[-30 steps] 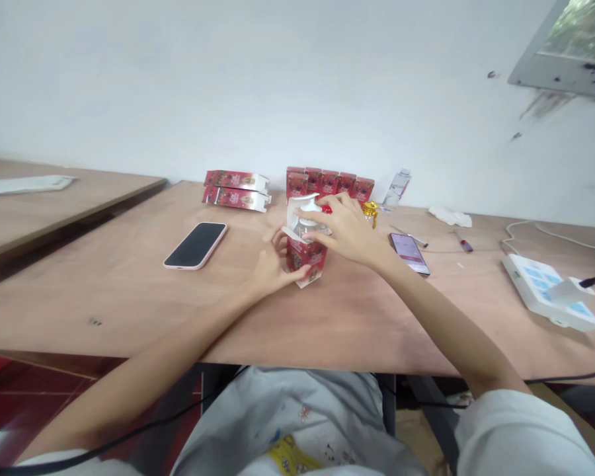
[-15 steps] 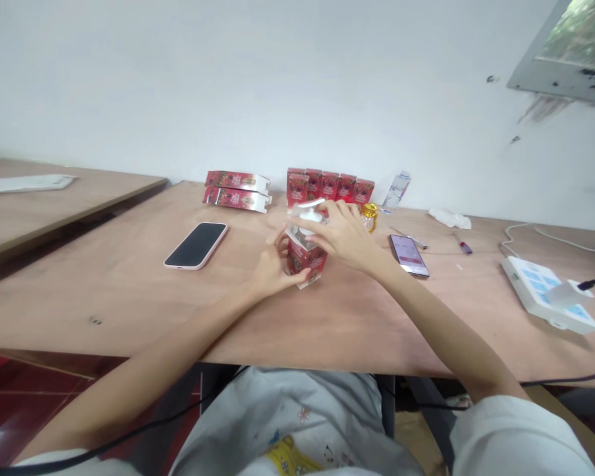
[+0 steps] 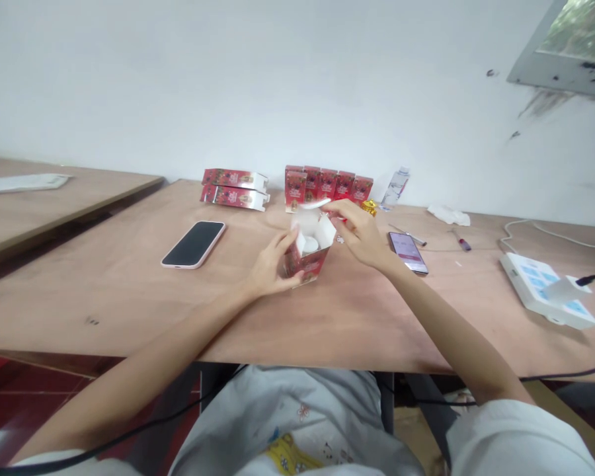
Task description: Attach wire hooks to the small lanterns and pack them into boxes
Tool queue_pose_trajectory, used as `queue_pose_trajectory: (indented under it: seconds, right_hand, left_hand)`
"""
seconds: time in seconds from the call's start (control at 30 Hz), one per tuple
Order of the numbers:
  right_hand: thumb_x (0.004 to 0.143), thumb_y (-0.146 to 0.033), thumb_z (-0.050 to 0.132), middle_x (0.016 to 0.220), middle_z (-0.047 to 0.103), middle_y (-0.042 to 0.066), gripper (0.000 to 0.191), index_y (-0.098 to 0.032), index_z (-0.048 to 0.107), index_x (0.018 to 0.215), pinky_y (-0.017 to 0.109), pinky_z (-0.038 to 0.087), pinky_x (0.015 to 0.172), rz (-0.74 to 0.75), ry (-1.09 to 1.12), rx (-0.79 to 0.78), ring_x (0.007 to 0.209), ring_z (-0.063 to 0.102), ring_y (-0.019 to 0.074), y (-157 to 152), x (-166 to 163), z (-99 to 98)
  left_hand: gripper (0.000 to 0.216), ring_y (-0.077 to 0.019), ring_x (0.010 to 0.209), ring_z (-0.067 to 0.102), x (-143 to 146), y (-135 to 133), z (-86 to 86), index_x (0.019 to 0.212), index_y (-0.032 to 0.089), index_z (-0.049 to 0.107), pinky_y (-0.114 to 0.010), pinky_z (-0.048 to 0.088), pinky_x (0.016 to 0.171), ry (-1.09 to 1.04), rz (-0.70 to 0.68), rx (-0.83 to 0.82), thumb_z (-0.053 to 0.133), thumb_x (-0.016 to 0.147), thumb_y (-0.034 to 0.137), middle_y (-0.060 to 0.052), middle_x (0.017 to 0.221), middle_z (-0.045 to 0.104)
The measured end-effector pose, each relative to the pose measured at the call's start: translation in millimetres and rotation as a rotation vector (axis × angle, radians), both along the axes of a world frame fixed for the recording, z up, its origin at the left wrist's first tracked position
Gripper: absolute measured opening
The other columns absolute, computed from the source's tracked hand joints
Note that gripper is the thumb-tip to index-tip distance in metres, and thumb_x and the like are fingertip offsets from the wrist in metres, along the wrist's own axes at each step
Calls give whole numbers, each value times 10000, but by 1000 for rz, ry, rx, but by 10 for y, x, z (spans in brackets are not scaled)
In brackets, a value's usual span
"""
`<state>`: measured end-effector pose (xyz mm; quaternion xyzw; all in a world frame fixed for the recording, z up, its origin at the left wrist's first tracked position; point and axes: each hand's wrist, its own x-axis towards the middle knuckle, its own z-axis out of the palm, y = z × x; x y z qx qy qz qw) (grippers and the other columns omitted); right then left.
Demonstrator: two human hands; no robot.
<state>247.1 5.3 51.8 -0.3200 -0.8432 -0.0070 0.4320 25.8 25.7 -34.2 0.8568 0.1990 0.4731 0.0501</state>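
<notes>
A small red carton (image 3: pixel 308 260) stands open on the wooden table (image 3: pixel 327 311), its white flaps up. A white-topped item (image 3: pixel 309 244) sits down inside it. My left hand (image 3: pixel 268 264) wraps around the carton's left side. My right hand (image 3: pixel 357 230) is just right of the carton, its fingers pinching the upper white flap (image 3: pixel 315 204). Behind stands a row of several closed red cartons (image 3: pixel 327 184), with a small gold object (image 3: pixel 369 207) beside them.
Flat red cartons (image 3: pixel 234 188) lie at the back left. A pink-cased phone (image 3: pixel 194 244) rests to the left, and another phone (image 3: pixel 408 252) lies right of my hand. A white device (image 3: pixel 545 289) with cables sits far right. A second table (image 3: pixel 39 198) stands at left.
The white-topped item has sunk from above the rim down into the carton. My right hand came off it and now pinches the top flap.
</notes>
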Motion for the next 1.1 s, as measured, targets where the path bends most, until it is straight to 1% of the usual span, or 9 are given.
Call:
queue_pose_trajectory:
  seconds: [0.2,0.33,0.4,0.47,0.53,0.67,0.83,0.97,1.1]
  right_hand:
    - [831,-493,597,1313,464,87,530,-306,491,1316,384,503,915,50,46,-124,1156,510,227,136,-42,1]
    - [839,-475,589,1476,343,102,706,-312,271,1448,389,525,902,129,61,-203,1222,491,235,173,-74,3]
    - [868,-432,558,1497,344,109,727,-300,186,1479,411,509,936,155,25,-216,1224,511,235,124,-96,13]
    - [893,-390,522,1450,440,101,643,-282,249,1466,430,479,981,194,-63,-221,1222,531,231,57,-124,17]
    - [915,-364,484,1364,545,86,491,-255,416,1389,444,440,1029,242,-159,-182,1235,530,226,8,-151,4]
    - [958,-362,401,1305,604,68,369,-228,578,1253,419,419,1055,226,-191,-126,1239,531,198,25,-190,-37]
    - [987,-375,324,1321,597,57,404,-233,573,1272,402,419,1052,154,-197,-113,1235,529,173,94,-213,-83]
    - [985,-415,300,1422,498,69,456,-220,505,1342,461,334,1121,92,-236,-73,1331,430,189,62,-215,-167]
    - [989,-431,240,1454,460,75,499,-230,415,1410,480,322,1132,66,-221,-121,1364,399,195,52,-205,-187]
  left_hand:
    - [742,-280,1162,525,-9,-35,29,1427,249,333,-393,529,888,6,-45,26,643,754,288,-131,1300,445]
    - [676,-286,1162,515,11,-27,66,1362,233,400,-384,536,862,-23,-103,-65,659,741,288,-131,1268,470]
    - [644,-290,1168,512,17,-10,76,1331,225,419,-380,542,853,-38,-136,-123,663,738,284,-134,1264,476]
    - [629,-288,1160,522,12,16,65,1324,220,409,-387,544,854,-49,-143,-185,655,748,280,-137,1287,468]
    - [624,-289,1147,536,1,45,33,1332,215,384,-395,546,851,-53,-130,-220,639,766,277,-137,1319,453]
    - [686,-310,1146,550,-8,79,-45,1369,224,311,-424,541,864,-78,-121,-189,642,771,283,-127,1356,441]
    - [875,-264,1127,586,18,82,-59,1434,285,100,-418,547,850,-142,-156,-259,665,766,252,-154,1401,395]
    - [891,-265,1146,571,26,95,-56,1444,279,97,-412,542,855,-150,-182,-279,673,764,252,-182,1448,333]
    - [880,-271,1142,567,24,84,-46,1454,275,133,-434,529,880,-156,-188,-330,677,762,268,-173,1410,402]
